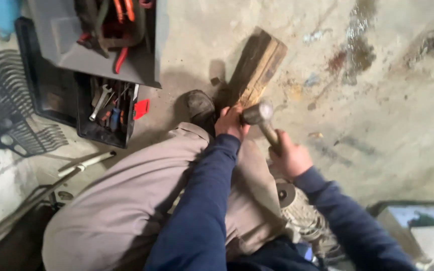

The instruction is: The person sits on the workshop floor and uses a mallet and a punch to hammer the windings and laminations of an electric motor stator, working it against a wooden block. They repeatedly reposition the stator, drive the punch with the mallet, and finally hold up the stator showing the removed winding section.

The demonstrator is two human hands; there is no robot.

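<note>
A thick wooden block (256, 65) lies on the concrete floor, its near end by my shoe (199, 106). My left hand (231, 122) is closed at the block's near end, gripping something I cannot make out. My right hand (290, 157) is wrapped round the wooden handle of a hammer (260, 119). The hammer's metal head hangs just right of my left hand, blurred. My bent leg in beige trousers fills the lower middle.
An open black toolbox (104, 108) with wrenches and red-handled tools stands at the upper left. A black rake head (11, 105) lies at the left edge. A pale pipe (84, 164) lies beside my leg. A ribbed motor-like part (302, 216) sits under my right arm.
</note>
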